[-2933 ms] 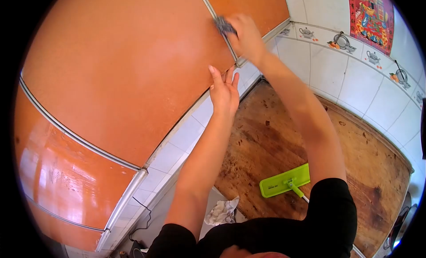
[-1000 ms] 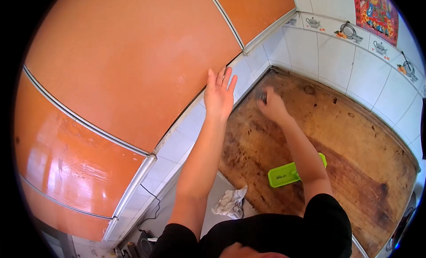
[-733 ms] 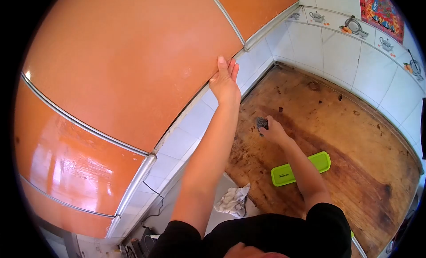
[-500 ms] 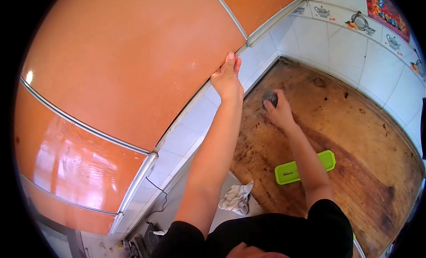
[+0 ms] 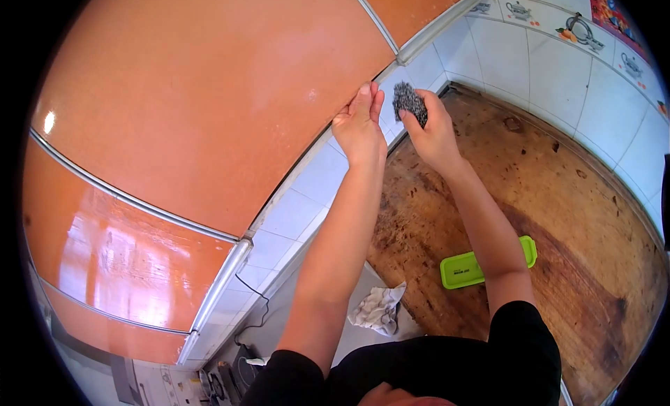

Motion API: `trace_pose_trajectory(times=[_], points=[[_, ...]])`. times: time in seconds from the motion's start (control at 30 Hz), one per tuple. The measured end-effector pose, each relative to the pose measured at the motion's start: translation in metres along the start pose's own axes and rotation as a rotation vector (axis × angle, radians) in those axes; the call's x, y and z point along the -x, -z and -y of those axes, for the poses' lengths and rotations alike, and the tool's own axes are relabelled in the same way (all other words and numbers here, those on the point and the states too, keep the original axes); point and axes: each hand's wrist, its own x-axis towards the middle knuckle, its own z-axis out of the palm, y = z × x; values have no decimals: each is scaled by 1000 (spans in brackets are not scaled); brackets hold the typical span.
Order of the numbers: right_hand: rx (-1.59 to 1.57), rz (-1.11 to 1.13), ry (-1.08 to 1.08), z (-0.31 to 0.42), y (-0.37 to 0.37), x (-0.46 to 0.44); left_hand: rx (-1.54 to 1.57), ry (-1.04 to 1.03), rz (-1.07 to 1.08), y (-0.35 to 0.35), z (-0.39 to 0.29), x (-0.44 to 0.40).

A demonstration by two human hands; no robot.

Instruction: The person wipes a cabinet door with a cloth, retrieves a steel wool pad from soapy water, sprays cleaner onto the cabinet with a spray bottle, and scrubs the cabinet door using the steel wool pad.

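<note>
My left hand (image 5: 361, 127) has its thumb on the face of the large orange cabinet door (image 5: 202, 106) and its fingers curled round the door's lower edge. Just to the right, my right hand (image 5: 434, 134) grips a grey steel wool scrubber (image 5: 409, 104) between thumb and fingers. The scrubber is in front of the white wall tiles, near the door's corner, and does not appear to touch the door.
Below lies a stained wooden board (image 5: 572, 266) with a green flat mop head (image 5: 462, 270) on it, partly behind my right forearm. A crumpled cloth (image 5: 377, 309) rests on a grey surface, near a black cable (image 5: 265, 309). White tiles (image 5: 558, 85) line the wall.
My right hand was at the metal strip by the door, dropped over the board, and has now risen with the scrubber. My left hand, spread a second ago, has closed on the door's edge.
</note>
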Motion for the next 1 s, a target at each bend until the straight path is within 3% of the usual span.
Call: trace_pose_trajectory(times=[0.2,0.3,0.4,0.43,0.57,0.7,0.83,0.93,1.0], points=[[191,-235,383,25,-18,-41,69,72,34,-5,-9,1],[327,-124,678,32,-40,-41,25,113,64,1,-15,4],[437,-193,587,21,-30,-54,15,84,159,6,-10,-3],[433,-225,470,19,-23,-60,6,89,162,4,-10,-3],[416,-154,716,34,-37,-44,-64,130,95,10,-10,-3],[579,-233,486,23,-15,-58,-4,61,186,5,-9,-3],[503,-162,630,31,-30,-37,13,80,135,4,-8,-3],[571,-202,471,21,-15,-50,-10,82,155,4,-10,-2],[531,-148,483,24,-17,-44,-17,75,191,6,-9,-3]])
